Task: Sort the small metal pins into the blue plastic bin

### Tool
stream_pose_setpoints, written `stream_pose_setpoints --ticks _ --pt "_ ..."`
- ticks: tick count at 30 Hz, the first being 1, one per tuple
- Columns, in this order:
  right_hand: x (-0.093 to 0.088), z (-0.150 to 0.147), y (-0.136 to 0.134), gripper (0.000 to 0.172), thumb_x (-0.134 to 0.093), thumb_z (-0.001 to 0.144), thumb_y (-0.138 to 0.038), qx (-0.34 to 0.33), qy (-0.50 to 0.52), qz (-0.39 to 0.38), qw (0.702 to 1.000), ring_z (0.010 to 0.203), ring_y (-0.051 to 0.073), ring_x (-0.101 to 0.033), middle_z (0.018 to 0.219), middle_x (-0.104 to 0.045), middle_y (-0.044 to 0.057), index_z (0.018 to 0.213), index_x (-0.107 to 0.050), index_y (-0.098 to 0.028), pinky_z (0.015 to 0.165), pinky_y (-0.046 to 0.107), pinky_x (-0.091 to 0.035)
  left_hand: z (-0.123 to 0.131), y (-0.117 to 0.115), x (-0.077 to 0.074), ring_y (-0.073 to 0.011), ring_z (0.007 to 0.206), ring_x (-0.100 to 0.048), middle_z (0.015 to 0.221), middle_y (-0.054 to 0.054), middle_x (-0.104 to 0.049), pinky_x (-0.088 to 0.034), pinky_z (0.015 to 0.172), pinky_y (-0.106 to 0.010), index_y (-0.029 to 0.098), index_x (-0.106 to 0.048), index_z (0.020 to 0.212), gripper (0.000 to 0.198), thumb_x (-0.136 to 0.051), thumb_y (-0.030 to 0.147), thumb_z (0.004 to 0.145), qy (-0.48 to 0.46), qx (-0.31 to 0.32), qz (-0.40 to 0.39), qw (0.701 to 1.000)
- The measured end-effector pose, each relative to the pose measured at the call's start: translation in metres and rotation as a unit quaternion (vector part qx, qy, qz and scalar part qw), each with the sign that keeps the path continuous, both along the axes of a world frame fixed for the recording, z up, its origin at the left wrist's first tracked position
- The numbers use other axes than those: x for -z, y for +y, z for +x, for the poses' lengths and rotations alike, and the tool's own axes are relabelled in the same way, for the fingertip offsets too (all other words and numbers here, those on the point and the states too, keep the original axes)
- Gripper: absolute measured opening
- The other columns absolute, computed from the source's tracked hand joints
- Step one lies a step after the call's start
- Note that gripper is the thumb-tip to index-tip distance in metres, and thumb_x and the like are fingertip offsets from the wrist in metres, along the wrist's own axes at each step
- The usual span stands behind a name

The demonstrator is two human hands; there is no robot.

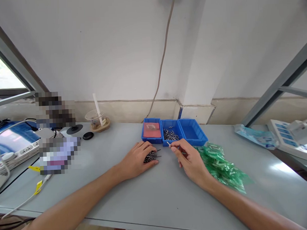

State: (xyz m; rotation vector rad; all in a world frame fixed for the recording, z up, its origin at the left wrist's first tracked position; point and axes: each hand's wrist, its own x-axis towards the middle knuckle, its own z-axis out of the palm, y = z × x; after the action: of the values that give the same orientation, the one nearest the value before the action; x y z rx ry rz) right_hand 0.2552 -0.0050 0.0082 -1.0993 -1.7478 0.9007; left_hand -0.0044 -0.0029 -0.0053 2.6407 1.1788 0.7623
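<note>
My left hand (137, 159) rests on the grey table, its fingers and thumb curled around a bunch of small dark-and-silver metal pins (150, 157). Their exact kind is too small to make out. My right hand (189, 159) is closed in a pinch on one small metal pin (169, 144), its tip pointing up and left, just in front of the bins. More such pins (171, 134) lie heaped in the middle blue bin (164, 141). The left blue bin (151, 140) holds a flat reddish piece (151, 130) under something clear. Nothing lies in the right blue bin (192, 130).
Green plastic bags (222, 166) lie beside my right forearm. Farther right are a light-blue packet (256, 136) and a power strip (284, 133). On the left are a clear cup (95, 119), a round black object (88, 135), cables and another power strip (25, 151).
</note>
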Motion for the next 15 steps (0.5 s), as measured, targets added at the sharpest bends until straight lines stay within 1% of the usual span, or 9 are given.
stream_pose_setpoints --ticks 4,7,11,15 --pt "0.0004 -0.0009 -0.0003 0.031 -0.052 0.106 -0.053 -0.001 0.004 -0.016 1.000 0.058 0.014 -0.054 0.103 -0.067 0.005 0.107 -0.068 -0.026 0.052 0.029 -0.050 0.0001 -0.0004 -0.0021 -0.0253 0.108 -0.060 0.122 -0.007 -0.065 -0.047 0.098 -0.041 0.024 -0.062 0.124 0.029 -0.066 0.043 0.103 0.003 0.002 -0.004 1.000" --pt "0.0010 -0.0012 -0.0002 0.030 -0.052 0.106 -0.052 -0.001 0.003 -0.024 1.000 0.058 0.014 -0.055 0.099 -0.067 0.004 0.108 -0.067 -0.026 0.051 0.028 -0.049 -0.0002 -0.0006 -0.0032 -0.0255 0.108 -0.060 0.121 -0.007 -0.066 -0.047 0.098 -0.041 0.024 -0.063 0.124 0.029 -0.065 0.044 0.104 0.006 0.001 -0.002 1.000" --pt "0.0012 -0.0011 -0.0002 0.030 -0.053 0.106 -0.052 0.001 0.002 -0.025 1.000 0.057 0.014 -0.055 0.092 -0.066 0.003 0.109 -0.067 -0.026 0.051 0.028 -0.049 -0.0009 -0.0001 -0.0024 -0.0252 0.108 -0.060 0.121 -0.007 -0.066 -0.047 0.098 -0.041 0.025 -0.064 0.124 0.029 -0.063 0.046 0.104 0.006 0.003 0.001 1.000" --pt "0.0006 -0.0013 -0.0008 0.029 -0.052 0.106 -0.052 0.003 -0.002 -0.026 1.000 0.055 0.013 -0.054 0.091 -0.065 0.002 0.109 -0.067 -0.027 0.051 0.028 -0.048 -0.0011 0.0004 -0.0012 -0.0249 0.108 -0.060 0.121 -0.007 -0.066 -0.046 0.098 -0.040 0.025 -0.063 0.124 0.029 -0.064 0.046 0.104 0.003 0.005 0.002 1.000"
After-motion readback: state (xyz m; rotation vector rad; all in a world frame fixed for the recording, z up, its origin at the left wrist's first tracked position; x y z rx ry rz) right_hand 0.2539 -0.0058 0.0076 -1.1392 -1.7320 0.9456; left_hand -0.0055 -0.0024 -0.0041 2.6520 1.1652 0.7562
